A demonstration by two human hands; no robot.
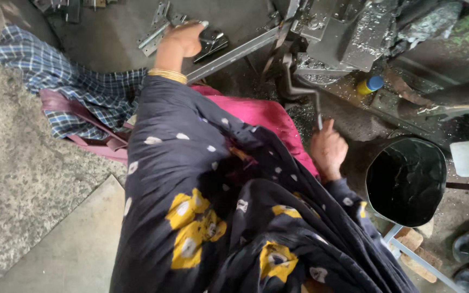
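Lever (302, 92) in right hand (328, 150), brackets (161, 27) under left hand (183, 39)

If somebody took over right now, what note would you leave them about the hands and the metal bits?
Left hand: reached out over the pile of metal brackets on the floor, fingers closed on one.
Right hand: gripping the crank handle of the grey press machine.
Black bucket stands beside the right hand; its contents cannot be made out.
Done: a bracket is in hand.
Left: none is visibly in the press.
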